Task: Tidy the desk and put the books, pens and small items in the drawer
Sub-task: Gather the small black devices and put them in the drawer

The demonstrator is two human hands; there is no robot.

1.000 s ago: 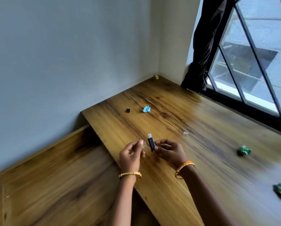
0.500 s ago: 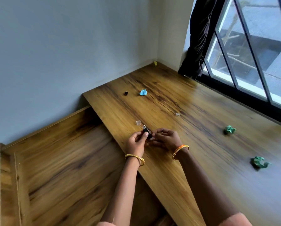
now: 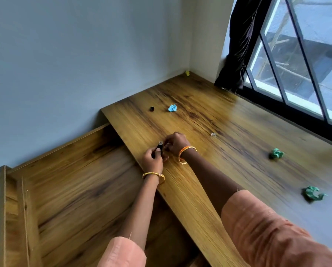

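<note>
Both hands hold a small black USB stick (image 3: 160, 145) with its metal plug pointing up, just above the wooden desk (image 3: 209, 170) near its left edge. My left hand (image 3: 153, 159) pinches the stick's black body from below. My right hand (image 3: 176, 144) has its fingers curled against the stick's right side. Left of the desk and lower down lies the open wooden drawer (image 3: 69, 185), with nothing visible in it.
A small black item (image 3: 152, 109) and a blue paper ball (image 3: 172, 108) lie at the back of the desk. A clear cap (image 3: 213, 134) and two green paper balls (image 3: 276, 153) (image 3: 313, 193) lie to the right. A window and dark curtain (image 3: 236, 54) stand behind.
My left hand has come onto the USB stick, which only the right hand held a second ago. Both hands have shifted toward the desk's left edge.
</note>
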